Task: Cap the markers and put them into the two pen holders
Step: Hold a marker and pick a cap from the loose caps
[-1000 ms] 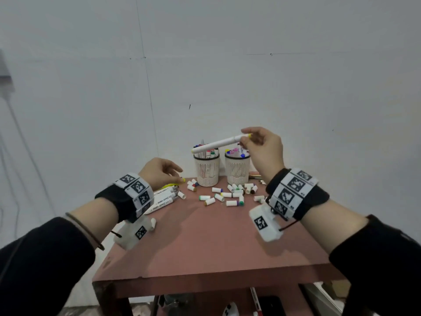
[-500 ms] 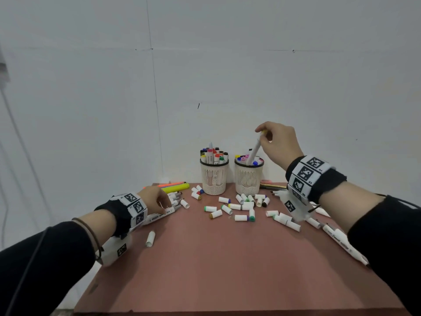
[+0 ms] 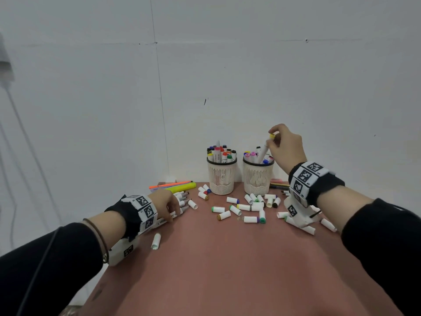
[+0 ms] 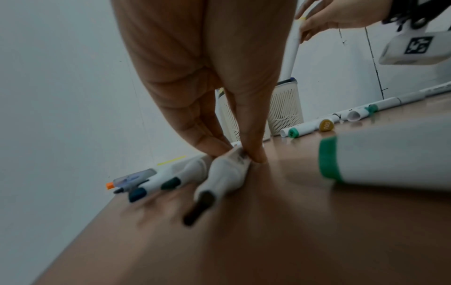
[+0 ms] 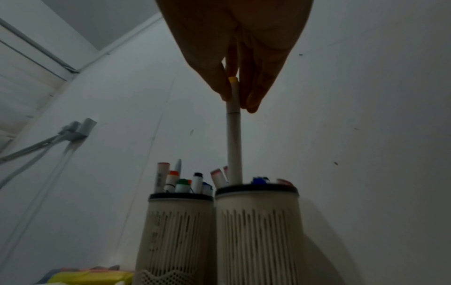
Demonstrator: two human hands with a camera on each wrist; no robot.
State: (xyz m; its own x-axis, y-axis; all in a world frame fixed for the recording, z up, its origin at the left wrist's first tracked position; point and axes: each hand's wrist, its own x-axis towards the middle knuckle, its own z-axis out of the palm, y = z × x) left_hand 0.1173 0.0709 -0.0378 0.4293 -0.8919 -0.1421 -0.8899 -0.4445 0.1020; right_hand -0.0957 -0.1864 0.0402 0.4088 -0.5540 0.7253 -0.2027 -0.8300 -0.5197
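Observation:
Two cream slotted pen holders stand at the table's back edge, the left holder (image 3: 221, 177) and the right holder (image 3: 257, 179), both packed with capped markers. My right hand (image 3: 276, 139) pinches a white marker with a yellow cap (image 3: 265, 148) by its top end; the marker's lower end is inside the right holder (image 5: 256, 221). My left hand (image 3: 169, 209) is down on a pile of uncapped markers (image 3: 183, 201) at the table's left edge, and its thumb and forefinger pinch one white, dark-tipped marker (image 4: 224, 177) against the tabletop.
Many loose white caps (image 3: 245, 207) with coloured ends lie scattered in front of the holders; one cap (image 3: 155, 241) lies apart near my left wrist. A yellow highlighter and an orange pen (image 3: 180, 186) lie at the back left. More markers (image 3: 328, 224) lie under my right forearm.
My right hand swung the yellow-capped marker from level to upright and lowered its end into the right holder. My left hand dropped onto the uncapped pile and pinched one marker.

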